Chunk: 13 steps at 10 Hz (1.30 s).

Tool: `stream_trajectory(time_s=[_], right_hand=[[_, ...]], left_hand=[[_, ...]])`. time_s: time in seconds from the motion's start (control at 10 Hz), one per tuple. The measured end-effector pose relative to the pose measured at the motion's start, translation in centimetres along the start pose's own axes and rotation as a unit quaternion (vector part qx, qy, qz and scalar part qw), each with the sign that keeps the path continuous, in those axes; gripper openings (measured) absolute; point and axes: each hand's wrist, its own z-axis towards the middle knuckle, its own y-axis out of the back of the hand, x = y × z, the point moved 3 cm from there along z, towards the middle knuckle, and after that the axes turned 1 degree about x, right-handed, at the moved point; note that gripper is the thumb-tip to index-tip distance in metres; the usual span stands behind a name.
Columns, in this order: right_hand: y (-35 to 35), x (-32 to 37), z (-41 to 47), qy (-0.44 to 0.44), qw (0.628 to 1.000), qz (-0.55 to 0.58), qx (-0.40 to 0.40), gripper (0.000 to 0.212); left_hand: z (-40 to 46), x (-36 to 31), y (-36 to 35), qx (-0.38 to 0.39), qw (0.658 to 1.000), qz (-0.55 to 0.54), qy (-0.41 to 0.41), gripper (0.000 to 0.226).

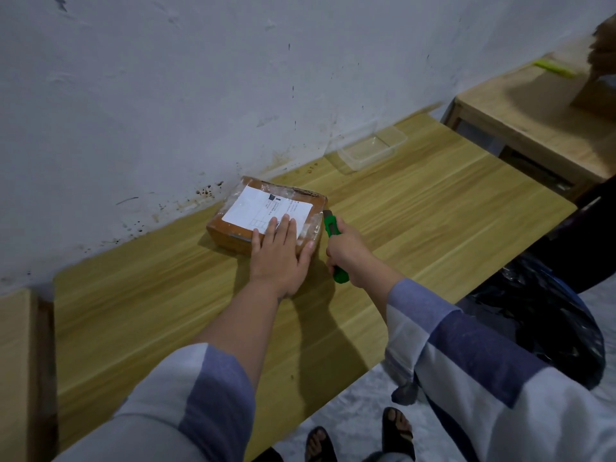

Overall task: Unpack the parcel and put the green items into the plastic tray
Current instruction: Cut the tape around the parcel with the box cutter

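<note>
Left hand (279,258) lies flat, fingers straight, pressing the taped parcel (266,215); right hand (350,251) grips a green knife (334,243) (blade at the parcel's right edge); plastic tray (371,148) sits far right.

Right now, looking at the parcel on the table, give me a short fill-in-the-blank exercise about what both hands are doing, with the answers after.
1. The left hand presses flat on top of the cardboard ____.
2. The right hand grips a utility knife whose handle is coloured ____.
3. The clear plastic tray sits near the wall, and it holds ____.
4. The paper label on the parcel is coloured ____.

Answers: parcel; green; nothing; white
</note>
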Motion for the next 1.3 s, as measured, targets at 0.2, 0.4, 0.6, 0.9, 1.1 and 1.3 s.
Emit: stream_trajectory(time_s=[0.2,0.4,0.6,0.9,1.1,1.3], right_hand=[[-0.3,-1.1,-1.0,-0.008,0.999,0.034,0.024,0.069],[-0.7,-1.9,-2.3,0.041,0.999,-0.010,0.020,0.069],[-1.6,-2.6,-3.2,0.057,0.998,-0.023,0.023,0.068],[-1.7,-2.9,-4.7,0.060,0.998,-0.022,0.022,0.060],[-1.8,-3.5,-5.4,0.041,0.998,-0.031,0.028,0.062],[-1.6,-4.4,-6.7,0.013,0.997,-0.005,0.077,0.062]], left_hand=[[0.3,-0.1,-0.1,0.028,1.000,-0.005,0.004,0.057],[-0.1,0.0,-0.1,0.027,1.000,-0.001,0.000,0.056],[-0.1,-0.2,0.0,0.031,1.000,-0.001,0.002,0.056],[-0.3,-0.3,0.1,0.039,0.999,0.000,0.005,0.055],[-0.3,-0.5,0.0,0.040,0.999,-0.003,0.009,0.055],[-0.1,-0.3,0.4,0.053,0.998,-0.019,0.012,0.056]])
